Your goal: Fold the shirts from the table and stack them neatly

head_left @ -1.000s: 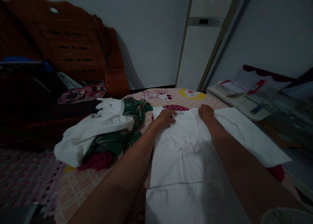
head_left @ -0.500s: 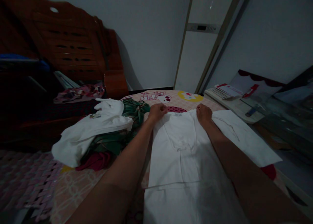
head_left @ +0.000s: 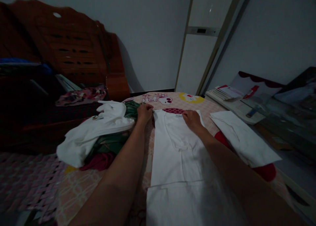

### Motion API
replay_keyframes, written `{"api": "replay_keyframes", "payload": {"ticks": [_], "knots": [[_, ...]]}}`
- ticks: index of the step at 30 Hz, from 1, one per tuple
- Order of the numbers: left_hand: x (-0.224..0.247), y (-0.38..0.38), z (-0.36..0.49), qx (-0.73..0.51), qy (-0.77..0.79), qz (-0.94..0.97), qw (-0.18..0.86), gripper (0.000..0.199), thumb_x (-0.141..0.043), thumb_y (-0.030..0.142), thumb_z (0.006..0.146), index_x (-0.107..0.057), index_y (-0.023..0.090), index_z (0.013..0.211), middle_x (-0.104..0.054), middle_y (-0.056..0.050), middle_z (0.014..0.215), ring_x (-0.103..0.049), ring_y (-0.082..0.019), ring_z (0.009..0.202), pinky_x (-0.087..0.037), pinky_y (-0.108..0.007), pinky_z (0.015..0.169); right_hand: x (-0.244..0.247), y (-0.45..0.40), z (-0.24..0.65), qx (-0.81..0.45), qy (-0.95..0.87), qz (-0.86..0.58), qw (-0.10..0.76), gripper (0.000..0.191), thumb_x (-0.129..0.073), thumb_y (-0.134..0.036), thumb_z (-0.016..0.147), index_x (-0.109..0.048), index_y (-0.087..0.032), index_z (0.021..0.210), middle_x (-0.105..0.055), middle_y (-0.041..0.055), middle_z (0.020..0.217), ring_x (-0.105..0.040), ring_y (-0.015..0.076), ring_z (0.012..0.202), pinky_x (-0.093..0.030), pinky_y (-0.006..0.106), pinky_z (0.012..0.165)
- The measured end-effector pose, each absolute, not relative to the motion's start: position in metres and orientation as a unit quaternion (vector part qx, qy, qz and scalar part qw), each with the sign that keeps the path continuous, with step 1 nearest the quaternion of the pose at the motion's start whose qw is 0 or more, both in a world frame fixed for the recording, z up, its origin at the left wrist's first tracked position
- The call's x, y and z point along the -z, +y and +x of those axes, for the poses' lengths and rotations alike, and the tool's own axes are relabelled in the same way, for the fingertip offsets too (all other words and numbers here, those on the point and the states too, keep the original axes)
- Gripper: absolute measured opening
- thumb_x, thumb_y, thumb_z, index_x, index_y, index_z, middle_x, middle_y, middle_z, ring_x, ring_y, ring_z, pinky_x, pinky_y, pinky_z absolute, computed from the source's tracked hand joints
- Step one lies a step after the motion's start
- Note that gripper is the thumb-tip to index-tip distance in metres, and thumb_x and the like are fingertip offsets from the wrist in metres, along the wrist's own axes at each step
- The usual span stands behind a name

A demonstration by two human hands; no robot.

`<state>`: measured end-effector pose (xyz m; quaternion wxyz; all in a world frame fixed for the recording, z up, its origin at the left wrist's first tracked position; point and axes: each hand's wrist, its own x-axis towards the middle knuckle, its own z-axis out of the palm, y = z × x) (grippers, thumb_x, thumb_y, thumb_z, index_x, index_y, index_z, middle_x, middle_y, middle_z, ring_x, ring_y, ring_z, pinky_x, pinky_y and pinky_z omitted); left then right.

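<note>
A white shirt lies flat before me on a patterned tablecloth, its neckline at the far end and a fold across its lower part. My right hand is closed in a pinch at the right side of the neckline, by the collar label. Just off the shirt's far left corner is my left hand, its fingers curled together; whether they hold anything is hidden. Beside that hand lies a pile with a white garment, a green cloth and a dark red cloth.
A folded white garment lies at the right over something red. The round table's cloth shows cartoon prints. A wooden bench stands at the left, a pink woven seat nearer, and a glass-topped surface at the right.
My left hand has shifted left, off the shirt's shoulder corner. My right hand has moved left along the neckline, uncovering the right shoulder and a gap before the folded garment.
</note>
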<state>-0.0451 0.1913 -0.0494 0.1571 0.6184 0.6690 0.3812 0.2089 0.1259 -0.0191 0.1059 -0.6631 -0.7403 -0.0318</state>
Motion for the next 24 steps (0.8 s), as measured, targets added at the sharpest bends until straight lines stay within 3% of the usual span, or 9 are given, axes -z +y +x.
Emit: {"api": "replay_keyframes", "payload": {"ticks": [9,15,19,24], "knots": [[0.052,0.190,-0.043,-0.284,0.671,0.673,0.125,0.027,-0.059,0.015,0.077,-0.076,0.020,0.098,-0.075,-0.005,0.101,-0.067,-0.020,0.095,-0.049,-0.026,0.087,0.033,0.152,0.157,0.022,-0.791,-0.608,0.057,0.032,-0.040,-0.018,0.097,-0.069,-0.010,0.108,-0.068,0.0178,0.116,-0.060,0.0262,0.110,-0.040,0.033,0.094],[0.054,0.191,-0.042,-0.292,0.673,0.661,0.157,0.034,-0.053,0.011,0.078,-0.077,0.020,0.101,-0.076,-0.005,0.091,-0.069,-0.019,0.090,-0.050,-0.026,0.086,0.040,0.168,0.136,-0.002,-0.774,-0.624,0.101,0.027,-0.048,-0.029,0.095,-0.068,-0.014,0.107,-0.069,0.0144,0.116,-0.061,0.0255,0.108,-0.043,0.034,0.093],[0.058,0.192,-0.042,-0.309,0.668,0.655,0.168,0.038,-0.052,0.010,0.077,-0.077,0.022,0.103,-0.076,-0.003,0.087,-0.069,-0.018,0.089,-0.050,-0.026,0.087,0.039,0.173,0.131,-0.028,-0.765,-0.631,0.130,0.022,-0.054,-0.021,0.089,-0.068,-0.016,0.104,-0.071,0.0108,0.111,-0.063,0.0231,0.103,-0.045,0.031,0.088],[0.056,0.192,-0.041,-0.285,0.674,0.665,0.149,0.035,-0.053,0.012,0.080,-0.075,0.020,0.107,-0.076,-0.004,0.103,-0.067,-0.018,0.101,-0.048,-0.026,0.093,0.040,0.172,0.130,-0.023,-0.730,-0.668,0.140,0.026,-0.054,-0.018,0.084,-0.067,-0.014,0.105,-0.071,0.0130,0.110,-0.063,0.0244,0.103,-0.045,0.031,0.087]]}}
